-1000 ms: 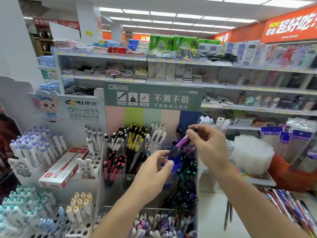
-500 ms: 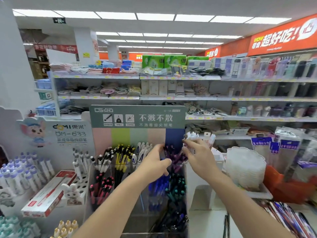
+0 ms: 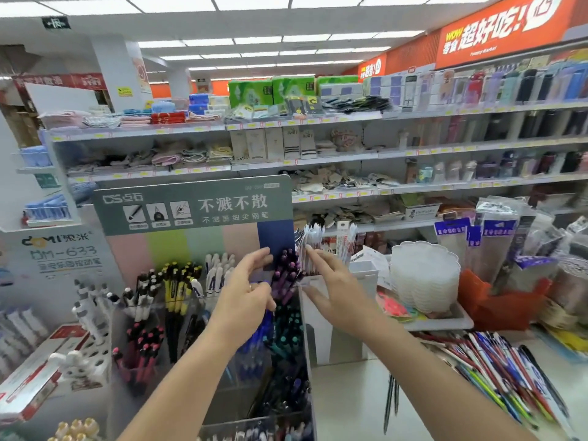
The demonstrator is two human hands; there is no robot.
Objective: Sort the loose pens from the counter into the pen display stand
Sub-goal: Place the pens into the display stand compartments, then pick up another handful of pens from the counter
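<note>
The pen display stand has a grey-green header and clear compartments of pens sorted by colour. A bunch of purple pens stands in its top right compartment. My left hand is against the left side of that bunch, one finger stretched upward, the others bent toward the pens. My right hand is at the bunch's right side by the stand's edge, its fingers straight and holding nothing. Loose pens lie in a heap on the counter at the right.
Two dark pens lie on the white counter beside the stand. A stack of white plates sits behind my right hand. White pen racks and a red-white box stand at the left. Store shelves fill the background.
My right hand held a purple pen above the stand a second ago. That pen is no longer in it, and both hands have moved up to flank the purple bunch.
</note>
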